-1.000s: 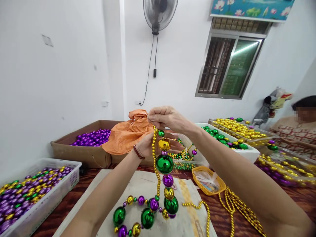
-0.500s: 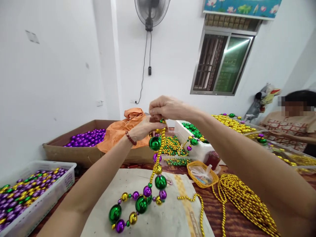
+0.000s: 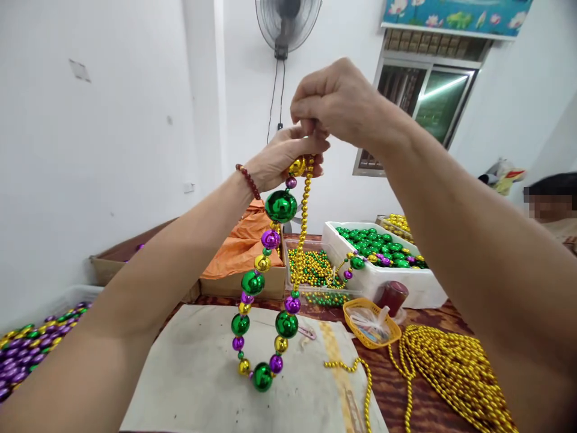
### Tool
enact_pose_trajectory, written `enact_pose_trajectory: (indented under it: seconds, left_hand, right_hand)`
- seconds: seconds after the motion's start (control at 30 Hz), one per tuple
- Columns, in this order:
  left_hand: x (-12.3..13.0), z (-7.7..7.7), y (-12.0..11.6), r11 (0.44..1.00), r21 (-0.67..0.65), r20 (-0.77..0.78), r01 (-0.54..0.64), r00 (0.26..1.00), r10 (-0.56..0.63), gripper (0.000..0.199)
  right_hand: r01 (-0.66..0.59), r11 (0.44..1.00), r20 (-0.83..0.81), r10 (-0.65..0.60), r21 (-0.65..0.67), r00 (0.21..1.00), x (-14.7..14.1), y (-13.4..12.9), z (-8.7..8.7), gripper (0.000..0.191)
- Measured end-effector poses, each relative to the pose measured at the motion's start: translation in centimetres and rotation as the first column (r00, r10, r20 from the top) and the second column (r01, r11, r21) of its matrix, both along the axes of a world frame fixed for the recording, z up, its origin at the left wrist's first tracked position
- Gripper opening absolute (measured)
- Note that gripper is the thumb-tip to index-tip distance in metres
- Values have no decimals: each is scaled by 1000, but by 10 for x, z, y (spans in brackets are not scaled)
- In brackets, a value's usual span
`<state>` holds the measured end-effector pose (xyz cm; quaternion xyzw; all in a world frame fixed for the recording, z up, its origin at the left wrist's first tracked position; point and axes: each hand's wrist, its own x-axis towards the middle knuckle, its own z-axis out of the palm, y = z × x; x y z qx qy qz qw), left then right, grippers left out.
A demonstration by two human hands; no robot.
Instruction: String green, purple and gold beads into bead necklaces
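Note:
A bead necklace [image 3: 253,282] of large green, purple and gold beads hangs in a long loop over the pale mat [image 3: 193,361]. Part of it is a strand of small gold beads [image 3: 305,210]. My left hand [image 3: 288,153], with a dark red bead bracelet at the wrist, is closed around the top of the necklace. Just above it, my right hand [image 3: 331,102] is pinched, its fingertips meeting the left hand's thumb. What sits between the right fingertips is hidden. The lowest green bead hangs close over the mat.
Behind stand a white foam box [image 3: 392,279] of green beads, a clear bin [image 3: 311,288] of small beads and a cardboard box [image 3: 243,282] under orange cloth. A yellow basket [image 3: 372,325] and gold bead strands [image 3: 451,367] lie right. A person [image 3: 556,207] sits far right.
Both hands have risen, lifting the necklace. Its lower part, bunched near the mat before, now hangs as a long open loop.

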<state>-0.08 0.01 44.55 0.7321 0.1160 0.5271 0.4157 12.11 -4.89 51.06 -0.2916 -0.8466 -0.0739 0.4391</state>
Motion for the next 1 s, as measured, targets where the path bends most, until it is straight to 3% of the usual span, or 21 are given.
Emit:
enact_pose_trajectory:
  seconds: [0.17, 0.33, 0.57, 0.83, 0.93, 1.0]
  left_hand:
    - [-13, 12, -4, 999, -25, -24, -47, 999, 46, 28]
    - [-28, 12, -7, 995, -40, -41, -88, 995, 87, 18]
    - [-36, 8, -6, 973, -108, 60, -204, 976, 211, 9]
    - [-30, -6, 0, 937, -47, 90, -346, 933, 349, 22]
    - [-31, -20, 10, 901, -5, 105, -434, 895, 433, 30]
    - [-33, -35, 17, 912, 16, 114, -409, 907, 405, 32]
  right_hand:
    - [-54, 998, -54, 54, 17, 997, 4, 22, 5, 20]
    - [-33, 999, -61, 32, -19, 998, 0, 46, 3, 24]
    - [-53, 998, -83, 49, -40, 995, -15, 61, 8, 23]
    - [-124, 991, -102, 119, -46, 988, -23, 63, 1, 28]
    - [-126, 988, -108, 116, -89, 987, -22, 61, -13, 28]
    - [-142, 980, -134, 124, -137, 983, -22, 61, -28, 29]
